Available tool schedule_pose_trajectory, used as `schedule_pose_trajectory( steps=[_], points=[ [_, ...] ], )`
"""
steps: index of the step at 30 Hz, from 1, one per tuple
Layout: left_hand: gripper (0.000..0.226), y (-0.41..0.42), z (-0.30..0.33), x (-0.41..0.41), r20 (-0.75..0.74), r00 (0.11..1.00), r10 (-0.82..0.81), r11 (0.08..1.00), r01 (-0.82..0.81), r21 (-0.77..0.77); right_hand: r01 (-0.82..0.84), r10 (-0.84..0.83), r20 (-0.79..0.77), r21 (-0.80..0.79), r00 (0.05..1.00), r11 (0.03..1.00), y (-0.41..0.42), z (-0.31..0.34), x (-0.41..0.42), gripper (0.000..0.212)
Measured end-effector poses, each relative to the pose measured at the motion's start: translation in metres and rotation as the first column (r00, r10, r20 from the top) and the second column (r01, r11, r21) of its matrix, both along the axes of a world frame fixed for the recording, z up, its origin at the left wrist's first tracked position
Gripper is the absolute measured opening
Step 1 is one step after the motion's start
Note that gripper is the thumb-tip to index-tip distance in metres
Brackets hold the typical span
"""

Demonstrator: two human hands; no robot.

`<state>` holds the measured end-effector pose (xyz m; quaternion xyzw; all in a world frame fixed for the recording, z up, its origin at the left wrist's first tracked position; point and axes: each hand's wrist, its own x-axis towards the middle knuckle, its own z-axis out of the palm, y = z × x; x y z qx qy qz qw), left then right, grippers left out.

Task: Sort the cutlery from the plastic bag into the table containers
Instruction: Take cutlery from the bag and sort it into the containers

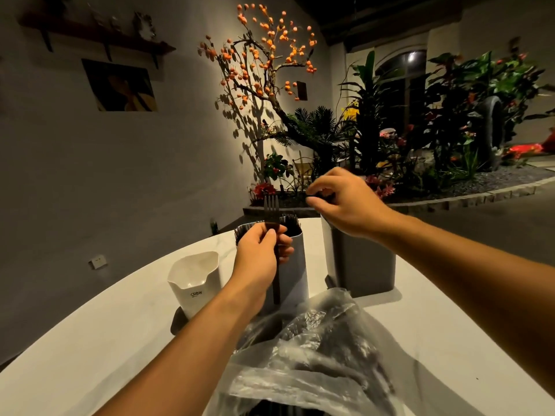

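A dark metal fork [271, 210] is held upright, tines up, gripped at the neck by the left hand [262, 253] in front of the grey ribbed container [295, 265]. The right hand [345, 202] is raised over the dark square container [366, 265], fingertips pinched on something small and dark, not identifiable. A crinkled clear plastic bag [315, 355] lies nearest on the white table [90, 340]; a glossy white container [195, 280] stands left.

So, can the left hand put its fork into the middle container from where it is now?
Probably yes. The left hand holds the fork upright, just in front of the middle container, whose top is open. The right hand is off to the side.
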<state>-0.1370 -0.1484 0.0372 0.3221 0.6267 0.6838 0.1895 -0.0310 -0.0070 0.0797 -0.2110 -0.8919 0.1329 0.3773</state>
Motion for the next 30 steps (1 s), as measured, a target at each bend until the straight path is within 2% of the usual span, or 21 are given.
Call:
schedule_pose_trajectory(
  steps=[2,4,7,10,13,15,17,19,21,22,23,26,30],
  points=[
    [0.027,0.0,0.001,0.001,-0.028,0.999,-0.028,0.999,0.027,-0.017,-0.229,0.226,-0.039,-0.191,0.973,0.954,-0.021,0.011,-0.009,0.035],
    [0.026,0.0,0.001,0.001,-0.069,0.996,-0.051,0.998,0.048,-0.036,-0.289,0.276,-0.092,-0.217,0.957,0.932,-0.034,0.016,-0.017,0.033],
    [0.023,-0.002,-0.001,-0.008,-0.185,0.978,0.096,0.995,-0.1,-0.015,-0.259,0.203,-0.294,-0.166,0.934,0.952,-0.039,0.022,-0.023,0.025],
    [0.025,-0.009,0.0,-0.021,-0.207,0.931,0.301,0.953,-0.303,0.022,-0.146,0.078,-0.522,-0.091,0.849,0.985,-0.034,0.031,-0.023,0.02],
    [0.027,-0.015,-0.003,-0.027,-0.222,0.923,0.314,0.946,-0.323,-0.003,-0.013,0.028,-0.62,0.028,0.784,1.0,-0.032,0.038,-0.026,0.023],
    [0.025,-0.015,-0.004,-0.027,-0.239,0.921,0.309,0.948,-0.319,-0.003,0.02,0.049,-0.553,0.118,0.832,0.993,-0.033,0.032,-0.032,0.027],
    [0.023,-0.012,-0.003,-0.027,-0.245,0.919,0.309,0.948,-0.317,0.007,0.042,0.035,-0.391,0.186,0.92,0.982,-0.034,0.016,-0.04,0.032],
    [0.021,-0.011,-0.003,-0.027,-0.255,0.916,0.31,0.948,-0.32,0.003,0.034,-0.01,-0.122,0.202,0.992,0.979,-0.031,-0.003,-0.047,0.029],
    [0.019,-0.012,-0.002,-0.027,-0.275,0.912,0.305,0.946,-0.323,-0.019,0.014,-0.054,0.2,0.196,0.978,0.98,-0.031,-0.019,-0.05,0.021],
    [0.018,-0.013,-0.002,-0.027,-0.285,0.911,0.297,0.947,-0.319,-0.032,0.005,-0.067,0.284,0.214,0.956,0.977,-0.032,-0.024,-0.05,0.021],
    [0.018,-0.013,-0.001,-0.027,-0.293,0.913,0.285,0.95,-0.31,-0.044,0.002,-0.079,0.31,0.241,0.948,0.971,-0.034,-0.027,-0.049,0.023],
    [0.02,-0.018,0.002,-0.021,-0.304,0.916,0.263,0.952,-0.297,-0.069,0.039,-0.119,0.241,0.313,0.963,0.949,-0.042,-0.02,-0.039,0.027],
    [0.023,-0.033,0.01,-0.006,-0.278,0.925,0.26,0.954,-0.29,-0.073,0.036,-0.094,0.21,0.267,0.973,0.963,-0.056,-0.003,-0.017,0.009]
  ],
)
